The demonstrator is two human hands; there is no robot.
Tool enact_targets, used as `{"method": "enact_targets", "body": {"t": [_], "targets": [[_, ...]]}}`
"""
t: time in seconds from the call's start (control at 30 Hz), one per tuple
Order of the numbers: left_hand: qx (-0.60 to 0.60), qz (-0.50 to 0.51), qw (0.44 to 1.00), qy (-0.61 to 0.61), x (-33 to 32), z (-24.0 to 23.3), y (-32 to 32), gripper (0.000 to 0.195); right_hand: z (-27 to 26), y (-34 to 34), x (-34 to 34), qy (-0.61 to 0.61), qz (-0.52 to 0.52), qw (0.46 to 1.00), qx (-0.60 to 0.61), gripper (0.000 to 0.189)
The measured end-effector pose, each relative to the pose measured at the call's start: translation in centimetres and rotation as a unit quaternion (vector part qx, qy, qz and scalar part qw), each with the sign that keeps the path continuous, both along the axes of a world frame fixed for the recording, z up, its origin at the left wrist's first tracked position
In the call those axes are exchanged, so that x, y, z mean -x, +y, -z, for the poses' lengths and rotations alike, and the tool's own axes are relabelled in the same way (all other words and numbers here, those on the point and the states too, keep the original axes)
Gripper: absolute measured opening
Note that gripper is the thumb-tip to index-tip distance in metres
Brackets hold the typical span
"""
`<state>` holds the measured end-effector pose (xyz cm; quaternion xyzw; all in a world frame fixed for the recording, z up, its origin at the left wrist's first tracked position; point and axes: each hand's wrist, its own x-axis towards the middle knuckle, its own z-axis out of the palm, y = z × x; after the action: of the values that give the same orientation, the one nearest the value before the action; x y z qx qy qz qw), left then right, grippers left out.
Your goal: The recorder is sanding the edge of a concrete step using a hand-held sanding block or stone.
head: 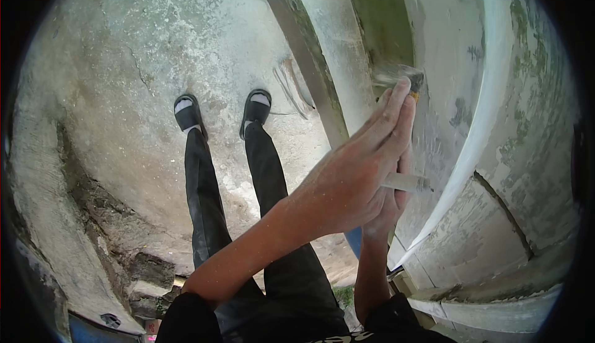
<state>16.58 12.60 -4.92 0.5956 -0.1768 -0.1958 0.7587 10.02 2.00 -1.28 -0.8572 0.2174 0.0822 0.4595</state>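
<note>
My left hand (344, 180) lies across my right hand, its fingers stretched out and held together. Beneath it is my right hand (386, 215), mostly hidden. A pale cylindrical handle (406, 182) with a darker tip sticks out from between the two hands on the right. Beyond my fingertips shows a flat, greyish tool end (413, 77) with a yellow patch, partly blurred. My hands cover whatever joins it to the handle. Both hands are close to a plastered concrete surface (441, 87) with scrape marks. Pale dust coats my fingers.
A curved white edge (481, 96) runs along the plastered surface. Left of it are a green-stained recess (381, 13) and a raised pale ledge (325, 31). My sandalled feet (188, 113) stand on a rough concrete floor (139, 64). Broken masonry (148, 273) lies at lower left.
</note>
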Motion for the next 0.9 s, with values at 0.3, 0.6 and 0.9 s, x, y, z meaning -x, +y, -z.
{"method": "enact_targets", "body": {"t": [0.3,0.6,0.9], "targets": [[-0.021,0.000,1.000,-0.011,-0.8,-0.2,0.3,0.073,0.6,0.6,-1.0,-0.062,-0.018,0.998,-0.006,0.065],[-0.043,-0.017,0.998,-0.032,0.7,-0.2,-0.3,0.076,1.1,-1.3,1.9,-0.012,0.064,0.998,0.002,0.061],[-0.036,-0.017,0.999,-0.026,1.3,-0.5,-0.9,0.074,1.5,-3.1,2.8,-0.006,0.052,0.999,0.004,0.062]]}}
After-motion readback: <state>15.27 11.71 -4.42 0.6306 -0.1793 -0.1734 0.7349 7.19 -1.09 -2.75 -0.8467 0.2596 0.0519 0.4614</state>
